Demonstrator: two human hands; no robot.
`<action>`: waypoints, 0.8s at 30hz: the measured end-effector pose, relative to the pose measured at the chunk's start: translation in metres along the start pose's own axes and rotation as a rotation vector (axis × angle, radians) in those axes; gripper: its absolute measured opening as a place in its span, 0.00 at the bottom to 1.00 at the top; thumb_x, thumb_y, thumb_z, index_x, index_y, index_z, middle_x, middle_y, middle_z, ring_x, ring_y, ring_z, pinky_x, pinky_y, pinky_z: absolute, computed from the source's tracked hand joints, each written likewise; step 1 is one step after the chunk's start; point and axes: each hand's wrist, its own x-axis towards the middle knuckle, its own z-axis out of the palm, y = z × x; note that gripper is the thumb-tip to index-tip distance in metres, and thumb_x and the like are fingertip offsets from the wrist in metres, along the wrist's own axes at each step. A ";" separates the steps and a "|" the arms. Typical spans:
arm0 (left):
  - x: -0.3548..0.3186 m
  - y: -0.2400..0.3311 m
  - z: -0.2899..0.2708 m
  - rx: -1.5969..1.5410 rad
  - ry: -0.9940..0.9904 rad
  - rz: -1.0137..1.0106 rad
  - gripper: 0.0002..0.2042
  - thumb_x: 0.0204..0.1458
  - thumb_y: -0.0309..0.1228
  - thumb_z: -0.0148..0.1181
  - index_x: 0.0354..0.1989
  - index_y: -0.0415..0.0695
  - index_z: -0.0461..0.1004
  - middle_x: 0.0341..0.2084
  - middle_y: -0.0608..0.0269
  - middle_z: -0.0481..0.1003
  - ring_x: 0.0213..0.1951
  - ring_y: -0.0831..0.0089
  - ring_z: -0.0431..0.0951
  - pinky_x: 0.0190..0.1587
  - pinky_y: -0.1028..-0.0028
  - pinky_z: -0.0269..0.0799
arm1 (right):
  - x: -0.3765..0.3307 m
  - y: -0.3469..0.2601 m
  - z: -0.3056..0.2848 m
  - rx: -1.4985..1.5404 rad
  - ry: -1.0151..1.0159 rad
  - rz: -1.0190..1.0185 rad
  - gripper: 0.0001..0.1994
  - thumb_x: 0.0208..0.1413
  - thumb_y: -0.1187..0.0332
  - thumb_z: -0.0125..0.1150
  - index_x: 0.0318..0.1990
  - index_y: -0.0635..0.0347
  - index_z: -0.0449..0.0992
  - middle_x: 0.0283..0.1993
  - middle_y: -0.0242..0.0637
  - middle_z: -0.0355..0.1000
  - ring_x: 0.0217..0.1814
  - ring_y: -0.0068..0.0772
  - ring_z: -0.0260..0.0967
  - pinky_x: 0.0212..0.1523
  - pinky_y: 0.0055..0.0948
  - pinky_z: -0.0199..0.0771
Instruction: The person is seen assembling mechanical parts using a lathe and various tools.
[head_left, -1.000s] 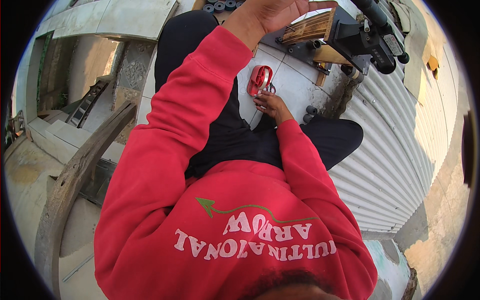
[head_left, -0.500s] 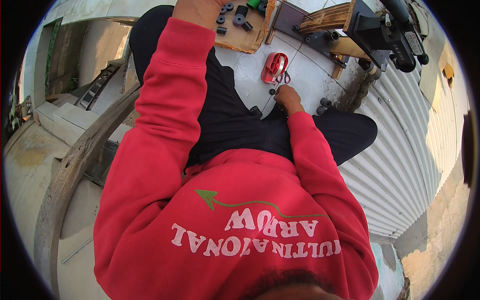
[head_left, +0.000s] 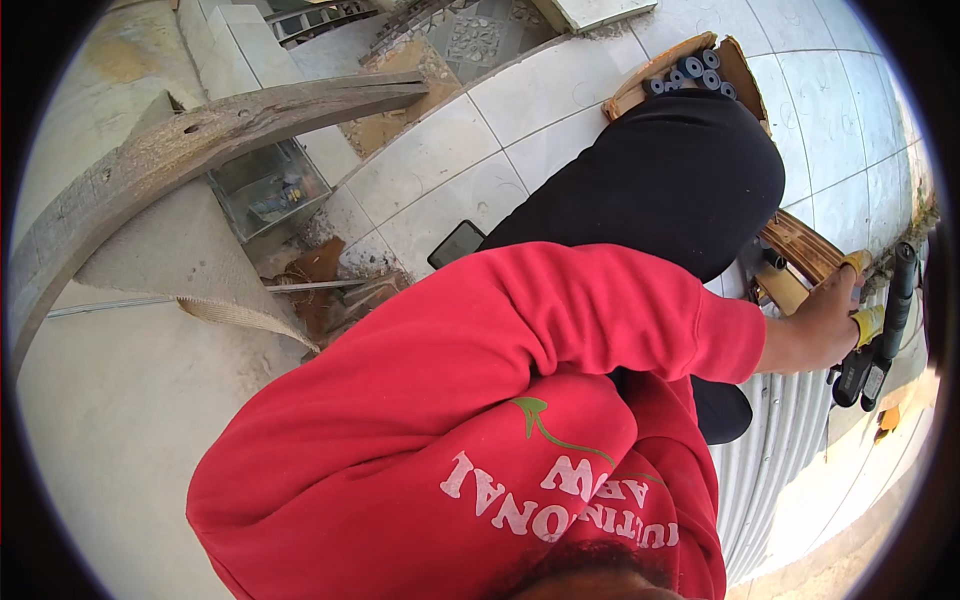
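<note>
My left arm, in its red sleeve, reaches across to the right. My left hand [head_left: 818, 325] is at the black machine [head_left: 868, 365], beside its dark cylindrical part. Yellow coverings show on the fingertips, which are bent and spaced around a small greyish piece [head_left: 855, 294] that I cannot make out. Just left of the hand lie the machine's curved brown wooden piece [head_left: 803, 247] and a light wooden block [head_left: 783, 287]. My right hand is out of sight behind my left arm and body.
Several grey and black rollers [head_left: 692, 68] sit in a cardboard box [head_left: 752, 80] beyond my knee. A dark flat device [head_left: 456, 243] lies on the tiles. A curved wooden beam [head_left: 190, 135] and a glass-sided container [head_left: 268, 185] stand left; corrugated sheeting [head_left: 770, 480] is lower right.
My view has turned left and my body leans right. My left hand has moved from near the box to the machine. My right hand, the red tape dispenser and the scissors have left view.
</note>
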 end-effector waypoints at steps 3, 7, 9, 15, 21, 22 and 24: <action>0.008 -0.037 0.017 0.054 0.087 0.063 0.23 0.60 0.26 0.62 0.61 0.35 0.61 0.54 0.42 0.71 0.53 0.52 0.75 0.56 0.58 0.71 | -0.017 0.011 -0.018 0.046 -0.023 -0.007 0.22 0.53 0.60 0.76 0.49 0.66 0.79 0.48 0.49 0.82 0.39 0.39 0.84 0.40 0.39 0.84; 0.013 -0.057 0.026 0.105 0.116 0.118 0.22 0.58 0.22 0.59 0.60 0.34 0.61 0.55 0.38 0.69 0.56 0.47 0.74 0.58 0.57 0.70 | -0.032 0.060 -0.046 0.167 -0.012 0.028 0.22 0.53 0.60 0.76 0.50 0.66 0.79 0.49 0.49 0.82 0.42 0.38 0.83 0.42 0.38 0.84; 0.016 -0.062 0.027 0.116 0.119 0.136 0.22 0.57 0.20 0.58 0.59 0.34 0.61 0.55 0.38 0.69 0.56 0.46 0.73 0.58 0.56 0.69 | -0.041 0.086 -0.059 0.231 -0.006 0.042 0.22 0.54 0.61 0.76 0.50 0.66 0.79 0.49 0.48 0.82 0.43 0.38 0.83 0.43 0.38 0.84; 0.025 -0.077 0.035 0.151 0.152 0.157 0.23 0.53 0.17 0.55 0.59 0.34 0.60 0.57 0.33 0.66 0.60 0.40 0.70 0.61 0.53 0.67 | -0.066 0.144 -0.097 0.395 0.006 0.069 0.22 0.54 0.62 0.76 0.51 0.66 0.79 0.50 0.48 0.82 0.47 0.36 0.82 0.46 0.38 0.83; 0.026 -0.091 0.038 0.213 0.178 0.187 0.26 0.54 0.18 0.56 0.62 0.32 0.58 0.62 0.29 0.64 0.65 0.37 0.67 0.66 0.53 0.65 | -0.100 0.184 -0.144 0.538 0.017 0.094 0.22 0.55 0.63 0.76 0.52 0.66 0.79 0.51 0.47 0.81 0.51 0.35 0.81 0.49 0.38 0.83; 0.027 -0.093 0.038 0.229 0.194 0.202 0.26 0.54 0.19 0.57 0.62 0.31 0.58 0.63 0.29 0.63 0.65 0.37 0.67 0.66 0.53 0.65 | -0.104 0.186 -0.152 0.561 0.017 0.094 0.22 0.55 0.64 0.76 0.53 0.66 0.79 0.51 0.47 0.81 0.52 0.35 0.80 0.49 0.38 0.83; 0.027 -0.091 0.038 0.222 0.201 0.207 0.26 0.54 0.19 0.57 0.62 0.32 0.58 0.63 0.29 0.63 0.65 0.37 0.67 0.66 0.53 0.65 | -0.110 0.193 -0.168 0.614 0.021 0.097 0.22 0.55 0.64 0.76 0.53 0.65 0.79 0.51 0.47 0.81 0.53 0.34 0.80 0.50 0.38 0.82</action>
